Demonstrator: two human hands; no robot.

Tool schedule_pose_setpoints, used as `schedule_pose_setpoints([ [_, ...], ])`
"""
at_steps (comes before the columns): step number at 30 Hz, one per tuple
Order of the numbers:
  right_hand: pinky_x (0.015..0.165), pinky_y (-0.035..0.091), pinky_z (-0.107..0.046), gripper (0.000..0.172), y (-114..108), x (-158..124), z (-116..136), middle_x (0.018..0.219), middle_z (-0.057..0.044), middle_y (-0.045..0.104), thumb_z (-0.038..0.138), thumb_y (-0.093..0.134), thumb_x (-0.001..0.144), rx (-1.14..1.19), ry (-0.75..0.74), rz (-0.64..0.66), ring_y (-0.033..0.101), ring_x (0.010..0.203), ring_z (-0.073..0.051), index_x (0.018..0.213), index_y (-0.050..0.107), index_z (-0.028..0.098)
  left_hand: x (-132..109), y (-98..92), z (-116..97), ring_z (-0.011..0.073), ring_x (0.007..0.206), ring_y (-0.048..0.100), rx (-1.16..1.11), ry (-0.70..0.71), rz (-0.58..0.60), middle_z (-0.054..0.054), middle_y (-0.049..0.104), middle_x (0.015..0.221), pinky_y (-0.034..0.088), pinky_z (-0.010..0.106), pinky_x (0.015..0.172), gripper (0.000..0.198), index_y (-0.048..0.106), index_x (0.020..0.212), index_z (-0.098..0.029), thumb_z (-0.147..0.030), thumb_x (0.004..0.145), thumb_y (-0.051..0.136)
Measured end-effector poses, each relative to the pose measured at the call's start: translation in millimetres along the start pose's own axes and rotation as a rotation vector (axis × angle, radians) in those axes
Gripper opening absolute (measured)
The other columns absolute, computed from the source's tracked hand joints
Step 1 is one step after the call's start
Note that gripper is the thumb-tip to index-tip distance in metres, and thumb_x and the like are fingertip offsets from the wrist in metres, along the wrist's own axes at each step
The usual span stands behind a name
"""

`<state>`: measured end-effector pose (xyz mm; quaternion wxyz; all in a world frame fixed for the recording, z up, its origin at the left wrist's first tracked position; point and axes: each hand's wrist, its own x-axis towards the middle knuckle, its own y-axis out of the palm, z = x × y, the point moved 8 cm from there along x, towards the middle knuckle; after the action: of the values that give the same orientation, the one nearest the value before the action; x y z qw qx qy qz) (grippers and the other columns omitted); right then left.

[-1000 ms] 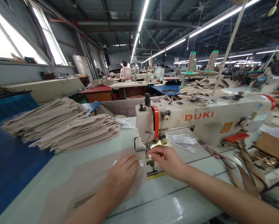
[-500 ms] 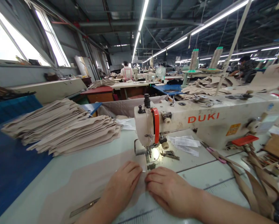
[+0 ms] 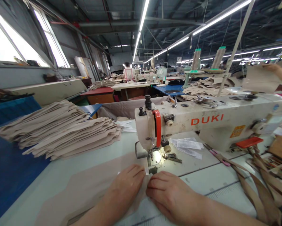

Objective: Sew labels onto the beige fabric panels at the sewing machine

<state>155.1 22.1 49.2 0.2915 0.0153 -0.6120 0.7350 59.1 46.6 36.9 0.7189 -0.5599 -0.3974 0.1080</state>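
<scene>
A beige fabric piece [image 3: 89, 185] lies flat on the pale sewing table [image 3: 202, 175], running up to the needle of a white DUKI sewing machine [image 3: 202, 121]. My left hand [image 3: 125, 188] rests flat on the fabric with fingers stretched toward the presser foot [image 3: 152, 169]. My right hand [image 3: 172, 196] lies beside it, fingers extended and pressing the fabric edge just in front of the foot. A small white label [image 3: 145, 171] peeks out between my fingertips and the foot.
Two tall stacks of beige cut pieces [image 3: 60, 131] sit at the left on a blue surface [image 3: 11, 169]. White labels [image 3: 188, 146] lie behind the needle. Beige straps [image 3: 256, 179] trail at the right. Another person's hand [image 3: 276, 70] holds fabric at the far right; a distant worker [image 3: 129, 72] sits beyond.
My right hand came down from the needle area to lie flat on the fabric beside my left hand. Both hands then edged slightly toward the presser foot.
</scene>
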Motion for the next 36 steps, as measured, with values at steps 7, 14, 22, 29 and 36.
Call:
schedule_pose_setpoints([
  [7, 0.09, 0.048, -0.032, 0.02, 0, -1, -1, 0.097, -0.009, 0.068, 0.014, 0.048, 0.092, 0.006, 0.009, -0.01, 0.059, 0.095, -0.021, 0.101, 0.065, 0.015, -2, -2.8, 0, 0.0184, 0.089, 0.066, 0.005, 0.004, -0.054, 0.005, 0.069, 0.097, 0.057, 0.033, 0.084, 0.035, 0.061, 0.103, -0.018, 0.001, 0.087, 0.037],
  [14, 0.09, 0.048, -0.032, 0.021, -2, 1, 0, 0.096, -0.01, 0.068, 0.013, 0.047, 0.091, 0.006, 0.001, -0.021, 0.058, 0.093, -0.022, 0.099, 0.067, 0.013, 1, -5.0, 0, 0.0185, 0.09, 0.065, -0.031, -0.005, -0.061, 0.005, 0.069, 0.098, 0.058, 0.032, 0.082, 0.034, 0.061, 0.101, -0.017, 0.001, 0.09, 0.035],
  [22, 0.091, 0.048, -0.033, 0.023, 0, -1, -2, 0.098, -0.01, 0.068, 0.014, 0.046, 0.092, 0.029, 0.018, -0.006, 0.059, 0.095, -0.022, 0.101, 0.067, 0.013, 0, -3.9, -1, 0.0192, 0.089, 0.066, 0.008, -0.007, -0.053, 0.005, 0.07, 0.096, 0.058, 0.033, 0.083, 0.033, 0.062, 0.1, -0.016, 0.002, 0.089, 0.036],
  [29, 0.098, 0.044, -0.032, 0.019, -9, 6, -22, 0.103, -0.008, 0.068, 0.02, 0.051, 0.095, 0.008, 0.158, 0.046, 0.059, 0.1, -0.021, 0.106, 0.066, 0.015, 3, -10.7, -6, 0.0193, 0.09, 0.069, 0.055, 0.0, -0.05, 0.007, 0.072, 0.097, 0.058, 0.03, 0.083, 0.031, 0.064, 0.101, -0.014, 0.001, 0.086, 0.041],
  [36, 0.09, 0.046, -0.032, 0.016, -2, 20, -33, 0.096, -0.008, 0.065, 0.022, 0.053, 0.096, -0.164, 0.132, 0.113, 0.058, 0.095, -0.022, 0.099, 0.066, 0.014, -8, -14.9, -3, 0.0212, 0.099, 0.069, 0.033, -0.092, -0.048, 0.009, 0.073, 0.11, 0.058, 0.034, 0.089, 0.031, 0.066, 0.113, -0.017, -0.015, 0.091, 0.044],
])
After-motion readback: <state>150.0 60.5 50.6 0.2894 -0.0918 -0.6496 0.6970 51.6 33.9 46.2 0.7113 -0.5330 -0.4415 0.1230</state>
